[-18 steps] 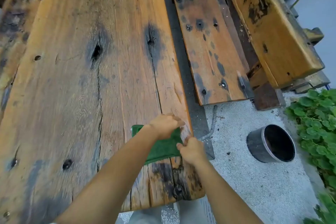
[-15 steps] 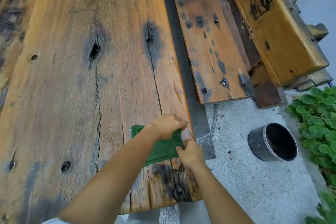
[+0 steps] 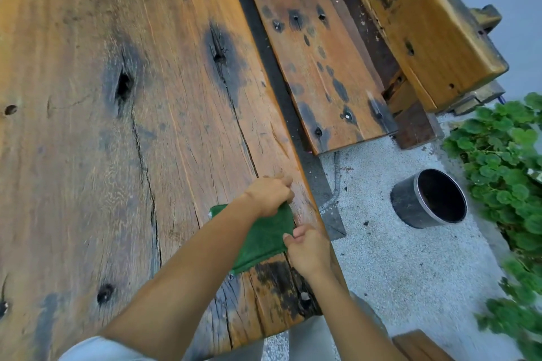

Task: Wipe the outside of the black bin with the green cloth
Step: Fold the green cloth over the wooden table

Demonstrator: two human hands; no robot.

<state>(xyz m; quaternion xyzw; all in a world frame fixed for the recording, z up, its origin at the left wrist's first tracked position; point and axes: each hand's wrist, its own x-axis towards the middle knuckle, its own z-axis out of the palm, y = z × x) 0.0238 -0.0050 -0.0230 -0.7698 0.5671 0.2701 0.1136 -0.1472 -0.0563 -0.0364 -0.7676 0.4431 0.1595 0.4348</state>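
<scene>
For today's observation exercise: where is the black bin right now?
In the head view, the bin sits on the gravel at right, between the table and the plants.

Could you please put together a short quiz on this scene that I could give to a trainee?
1. True or false: the green cloth lies on the wooden table.
2. Where does the black bin stand? A: on the table. B: on the gravel ground to the right of the table. C: on a shelf.
3. Fill in: the cloth is gripped by ____ hands, the left hand at its far corner and the right hand at its right edge.
Key: 1 true; 2 B; 3 both.
</scene>
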